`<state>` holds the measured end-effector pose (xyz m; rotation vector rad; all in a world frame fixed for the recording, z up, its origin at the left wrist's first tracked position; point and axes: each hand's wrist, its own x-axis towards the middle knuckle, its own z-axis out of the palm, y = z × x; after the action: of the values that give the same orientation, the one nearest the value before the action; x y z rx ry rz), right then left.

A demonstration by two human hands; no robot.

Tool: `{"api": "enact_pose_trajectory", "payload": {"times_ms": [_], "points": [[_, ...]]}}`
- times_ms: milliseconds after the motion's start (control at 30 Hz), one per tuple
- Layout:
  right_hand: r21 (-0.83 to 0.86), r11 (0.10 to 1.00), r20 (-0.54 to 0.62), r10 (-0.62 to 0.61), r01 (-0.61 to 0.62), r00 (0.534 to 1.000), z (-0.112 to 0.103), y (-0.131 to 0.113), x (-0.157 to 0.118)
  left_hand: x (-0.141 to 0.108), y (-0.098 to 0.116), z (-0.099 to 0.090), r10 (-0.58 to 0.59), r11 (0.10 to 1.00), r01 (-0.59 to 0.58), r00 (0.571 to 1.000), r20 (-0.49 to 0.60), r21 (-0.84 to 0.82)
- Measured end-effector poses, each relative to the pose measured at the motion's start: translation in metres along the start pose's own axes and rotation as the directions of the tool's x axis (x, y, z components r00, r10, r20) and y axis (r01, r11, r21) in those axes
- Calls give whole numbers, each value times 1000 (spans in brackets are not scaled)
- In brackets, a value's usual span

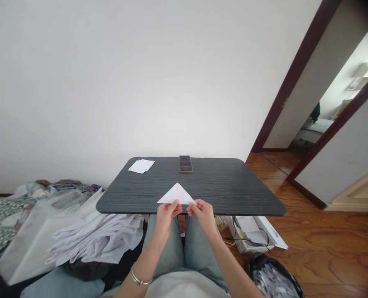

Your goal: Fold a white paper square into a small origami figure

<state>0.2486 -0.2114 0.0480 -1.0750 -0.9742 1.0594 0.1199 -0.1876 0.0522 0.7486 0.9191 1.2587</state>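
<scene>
Centrally, a folded white paper triangle (pixel 176 193) is held by its long lower edge, its peak pointed forward. By the left hand (pixel 168 213), this edge is pinched near its middle, thumb and fingers closed together; by the right hand (pixel 203 214), the right-hand corner is gripped likewise between thumb and fingertips. Whether the paper is rested on the dark table (pixel 233 188) beneath cannot be told. Beyond the left hand, toward the far left corner, white sheets (pixel 141 166) are loosely stacked. Straight beyond both hands, a phone (pixel 185 164) is laid near the far edge. Below and left of the left hand, white cloth (pixel 100 236) is heaped; below and right of the right hand, a black bag (pixel 262 258) is filled with pale scraps (pixel 272 281).
</scene>
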Motion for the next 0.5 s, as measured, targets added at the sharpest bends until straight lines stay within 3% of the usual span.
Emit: {"api": "enact_pose_trajectory", "payload": {"times_ms": [500], "points": [[11,1000,13,2,-3,1000,-3,-1,-1,-2,1,1,24,998,-24,1000,1,-60]]}}
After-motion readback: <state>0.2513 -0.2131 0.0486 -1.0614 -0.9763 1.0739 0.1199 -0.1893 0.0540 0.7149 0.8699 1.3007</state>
